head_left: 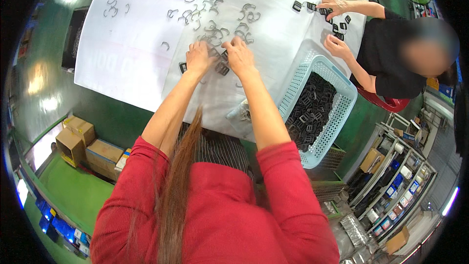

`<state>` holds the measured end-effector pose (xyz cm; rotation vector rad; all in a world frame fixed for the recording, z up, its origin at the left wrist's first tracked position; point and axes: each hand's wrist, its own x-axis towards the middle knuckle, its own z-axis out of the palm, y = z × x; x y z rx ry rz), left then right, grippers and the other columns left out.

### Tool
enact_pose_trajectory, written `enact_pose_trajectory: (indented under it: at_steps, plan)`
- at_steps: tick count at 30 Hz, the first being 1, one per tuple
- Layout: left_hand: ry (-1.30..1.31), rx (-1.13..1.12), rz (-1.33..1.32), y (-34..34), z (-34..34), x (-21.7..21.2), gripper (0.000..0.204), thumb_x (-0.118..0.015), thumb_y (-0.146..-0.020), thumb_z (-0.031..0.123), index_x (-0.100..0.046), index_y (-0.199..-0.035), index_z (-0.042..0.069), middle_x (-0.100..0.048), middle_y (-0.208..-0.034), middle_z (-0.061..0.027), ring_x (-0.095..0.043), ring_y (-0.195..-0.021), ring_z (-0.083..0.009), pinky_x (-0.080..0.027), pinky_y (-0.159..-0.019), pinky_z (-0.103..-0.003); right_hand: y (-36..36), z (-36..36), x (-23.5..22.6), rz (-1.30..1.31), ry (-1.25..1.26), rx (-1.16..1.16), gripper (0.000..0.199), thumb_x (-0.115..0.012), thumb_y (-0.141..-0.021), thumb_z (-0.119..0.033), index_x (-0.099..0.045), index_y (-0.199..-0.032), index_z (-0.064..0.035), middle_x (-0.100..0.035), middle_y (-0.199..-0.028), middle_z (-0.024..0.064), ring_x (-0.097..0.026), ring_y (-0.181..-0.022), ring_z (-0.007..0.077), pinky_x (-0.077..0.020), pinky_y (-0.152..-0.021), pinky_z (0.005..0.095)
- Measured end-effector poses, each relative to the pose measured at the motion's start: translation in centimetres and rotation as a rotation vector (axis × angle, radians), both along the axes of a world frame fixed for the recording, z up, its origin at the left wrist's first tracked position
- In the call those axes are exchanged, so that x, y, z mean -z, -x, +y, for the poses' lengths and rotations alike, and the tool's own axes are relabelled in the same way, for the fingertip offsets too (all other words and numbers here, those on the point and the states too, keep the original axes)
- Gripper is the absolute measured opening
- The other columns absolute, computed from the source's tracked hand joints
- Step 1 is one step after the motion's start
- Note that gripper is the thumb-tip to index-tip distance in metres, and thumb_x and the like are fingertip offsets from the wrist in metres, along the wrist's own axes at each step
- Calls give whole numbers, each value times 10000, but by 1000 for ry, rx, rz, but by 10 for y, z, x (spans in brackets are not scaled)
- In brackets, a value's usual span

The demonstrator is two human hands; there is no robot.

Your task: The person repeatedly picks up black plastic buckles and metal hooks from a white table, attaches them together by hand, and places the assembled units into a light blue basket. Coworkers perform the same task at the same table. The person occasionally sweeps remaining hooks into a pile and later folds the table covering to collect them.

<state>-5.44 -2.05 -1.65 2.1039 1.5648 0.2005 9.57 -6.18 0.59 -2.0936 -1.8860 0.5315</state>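
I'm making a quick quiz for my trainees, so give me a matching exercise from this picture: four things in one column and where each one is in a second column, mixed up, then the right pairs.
Things:
1. light blue basket
2. cardboard boxes
3. left hand
4. grey metal clips

Places:
A. on the green floor, to the person's left
B. scattered over the white table cover
C. at the table's right edge, filled with black buckles
D. on the table, beside the right hand, at a small pile of parts

Pairs: 1-C, 2-A, 3-D, 4-B

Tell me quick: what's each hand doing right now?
Left hand: fingers curled on small metal clips; exact grip cannot be told.
Right hand: the same.
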Motion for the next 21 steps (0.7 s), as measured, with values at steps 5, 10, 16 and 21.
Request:
enact_pose_trajectory:
  at_steps: [5, 10, 16, 21]
  plan:
    - [294, 51, -303, 14, 7, -3, 297, -737, -691, 119, -555, -917, 56, -621, -915, -105, -603, -822, -255, -484, -707, -356, -12, 14, 6, -87, 78, -198, 112, -650, -732, -153, -632, -840, -127, -570, -936, 67, -554, -953, 262, -468, -760, 382]
    - [987, -235, -1034, 88, 13, -44, 219, -699, -769, 193, -572, -885, 57, -619, -866, -49, -604, -834, -163, -495, -718, -295, -49, -20, 2, 1026, 288, 298, 164, -675, -771, -226, -644, -852, -86, -651, -804, 104, -620, -803, 291, -482, -719, 381]
    - [853, -493, -768, 119, -5, -33, 210, -684, -802, 217, -582, -905, 65, -546, -712, -3, -573, -701, -124, -470, -599, -280, 20, -49, 4, 105, 392, 393, 409, -713, -728, -385, -581, -957, -74, -658, -893, 160, -625, -855, 329, -472, -758, 422]
    - [-80, -106, -175, 97, -35, 6, 288, -719, -755, 261, -586, -882, 40, -500, -580, 13, -519, -543, -119, -411, -506, -312, 42, -49, 6, 142, 427, 476, 346, -712, -738, -320, -566, -930, -71, -657, -895, 158, -628, -865, 313, -470, -767, 415]
